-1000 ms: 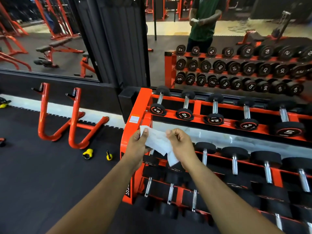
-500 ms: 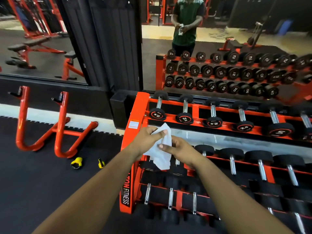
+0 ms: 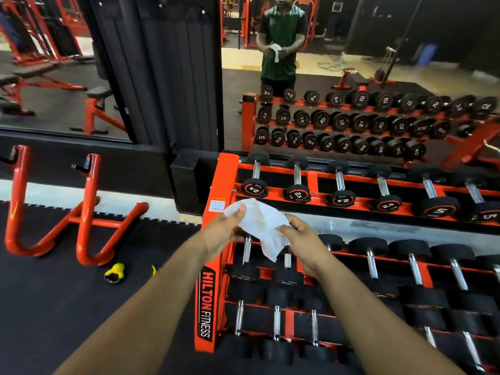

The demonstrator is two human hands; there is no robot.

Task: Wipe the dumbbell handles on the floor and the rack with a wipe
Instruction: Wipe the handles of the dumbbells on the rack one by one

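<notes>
Wipe (image 3: 261,226) now spread wider, pinched between left hand (image 3: 221,232) and right hand (image 3: 303,240).

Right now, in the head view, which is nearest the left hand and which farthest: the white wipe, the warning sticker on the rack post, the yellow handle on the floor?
1. White wipe: pinched by the left hand itself.
2. Warning sticker: on the orange rack post, just above the hand.
3. Yellow handle: on the floor mat, well off to the left and lower.
</notes>
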